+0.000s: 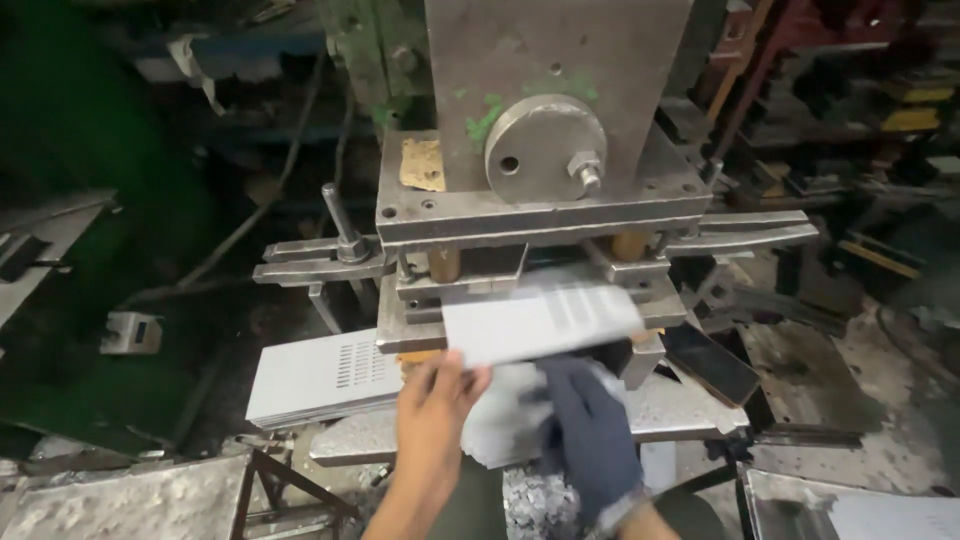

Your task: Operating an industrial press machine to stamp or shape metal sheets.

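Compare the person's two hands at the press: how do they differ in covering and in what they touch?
The left hand is bare; the right hand wears a dark glove. The left hand grips the slotted metal sheet, tilted and blurred, while the right hand rests on the sheet below. Both reach toward the press.

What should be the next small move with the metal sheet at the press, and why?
Probably slide the slotted metal sheet further into the gap of the press. The bare left hand grips its near edge, the gloved right hand is just below it, and most of the sheet lies outside the die, tilted and motion-blurred. A stack of punched sheets lies to the left.
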